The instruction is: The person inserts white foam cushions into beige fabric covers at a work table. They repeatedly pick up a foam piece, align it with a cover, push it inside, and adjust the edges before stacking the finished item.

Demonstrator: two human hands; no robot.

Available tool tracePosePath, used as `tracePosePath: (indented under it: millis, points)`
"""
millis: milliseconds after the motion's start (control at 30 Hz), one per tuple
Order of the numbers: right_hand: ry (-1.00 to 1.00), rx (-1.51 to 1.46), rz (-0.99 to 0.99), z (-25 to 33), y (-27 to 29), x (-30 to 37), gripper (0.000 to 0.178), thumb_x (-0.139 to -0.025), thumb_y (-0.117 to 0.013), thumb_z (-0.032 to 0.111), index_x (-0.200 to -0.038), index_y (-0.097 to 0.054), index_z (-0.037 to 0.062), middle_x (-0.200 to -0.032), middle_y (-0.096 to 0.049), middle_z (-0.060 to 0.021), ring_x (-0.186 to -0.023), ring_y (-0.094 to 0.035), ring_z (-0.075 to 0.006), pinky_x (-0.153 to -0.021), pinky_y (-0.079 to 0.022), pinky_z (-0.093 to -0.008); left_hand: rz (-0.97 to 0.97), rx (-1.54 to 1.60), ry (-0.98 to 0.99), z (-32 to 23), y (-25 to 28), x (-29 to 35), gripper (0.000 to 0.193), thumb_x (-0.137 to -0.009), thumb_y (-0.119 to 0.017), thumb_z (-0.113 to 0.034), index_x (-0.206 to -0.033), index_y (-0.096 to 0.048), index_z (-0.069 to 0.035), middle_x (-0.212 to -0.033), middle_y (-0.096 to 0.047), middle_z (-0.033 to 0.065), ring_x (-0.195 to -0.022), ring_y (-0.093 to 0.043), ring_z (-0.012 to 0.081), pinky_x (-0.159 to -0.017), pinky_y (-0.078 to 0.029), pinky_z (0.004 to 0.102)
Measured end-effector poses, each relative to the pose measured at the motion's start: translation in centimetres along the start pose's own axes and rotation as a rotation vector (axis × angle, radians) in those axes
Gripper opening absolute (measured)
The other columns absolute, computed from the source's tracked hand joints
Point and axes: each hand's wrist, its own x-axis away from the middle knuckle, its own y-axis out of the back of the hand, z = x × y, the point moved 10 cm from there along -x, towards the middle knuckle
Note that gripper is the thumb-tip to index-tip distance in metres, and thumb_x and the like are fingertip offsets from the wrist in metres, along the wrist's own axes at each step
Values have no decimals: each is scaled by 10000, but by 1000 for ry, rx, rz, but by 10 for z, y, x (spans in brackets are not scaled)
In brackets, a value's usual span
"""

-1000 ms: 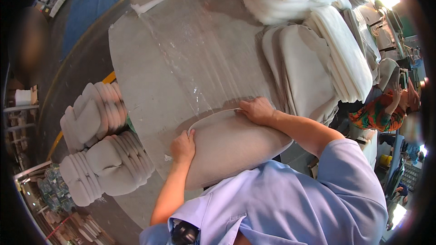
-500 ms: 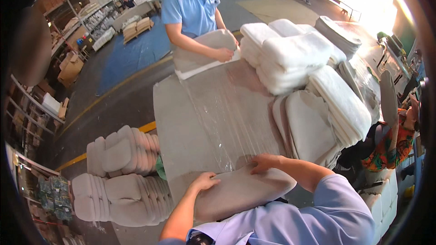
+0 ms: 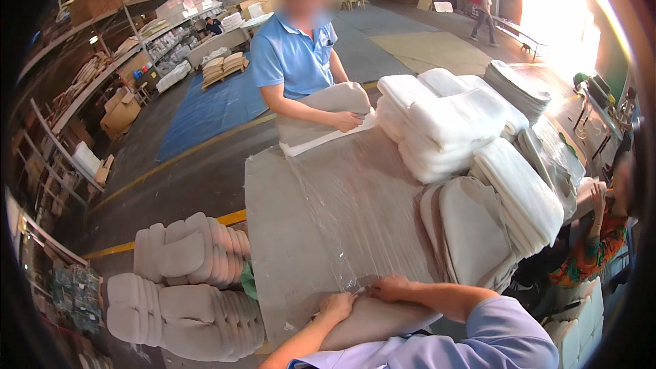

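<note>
Grey cushion seems unfinished: left hand and right hand, close together, pinch its edge; cushion stacks leftward look done, flat pieces rightward untouched.

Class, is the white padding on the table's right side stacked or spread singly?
Stacked: the white padding shows layers one above another.

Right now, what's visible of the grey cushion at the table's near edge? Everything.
The grey cushion looks soft and padded, plain fabric outside, narrowing toward its right end. It lies at the near edge of the table. The left hand and right hand pinch its far edge, close together. Forearms and shirt hide parts; its underside doesn't show.
</note>
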Motion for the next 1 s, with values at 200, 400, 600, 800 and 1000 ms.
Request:
tracePosePath:
  millis: [200, 400, 600, 800, 1000]
  points:
    - [13, -13, -101, 6, 18, 7, 451, -1066, -523, 534, -1220, -733, 166, -1066, -772, -221, -981, -730, -472, -874, -565, -586, -333, 45, -66, 1, 17, -5, 432, -1079, -531, -497, -967, -679, -107, -842, -755, 231, -833, -737, 486, -750, -553, 619]
    - [77, -61, -257, -8, 14, -15, 394, -1047, -570, 500, -1131, -711, 141, -1028, -769, -222, -955, -729, -473, -848, -569, -588, -350, 40, -59, 4, 18, -18, 440, -1074, -551, -495, -942, -683, -97, -835, -754, 229, -807, -743, 467, -702, -563, 615]
    - [186, -70, -119, -4, 29, 1, 441, -1044, -567, 523, -1149, -714, 121, -1121, -752, -244, -1048, -705, -487, -910, -550, -586, -195, 157, -86, 35, 11, -8, 490, -1055, -571, -538, -991, -739, -83, -976, -762, 240, -931, -735, 474, -789, -570, 593]
    - [0, 27, -81, -30, 20, 15, 385, -1063, -557, 443, -1142, -668, 82, -1055, -739, -271, -1051, -684, -505, -893, -527, -600, -118, 227, 120, 94, -10, 20, 464, -1067, -567, -493, -1050, -752, -67, -1043, -761, 237, -991, -733, 447, -838, -572, 571]
    - [0, -32, -199, -45, 6, 3, 277, -1073, -570, 334, -1157, -651, 82, -998, -740, -265, -989, -692, -499, -862, -527, -593, -261, 256, 118, 95, -8, 15, 460, -1085, -518, -495, -1098, -720, -83, -1020, -763, 229, -968, -731, 458, -825, -555, 601]
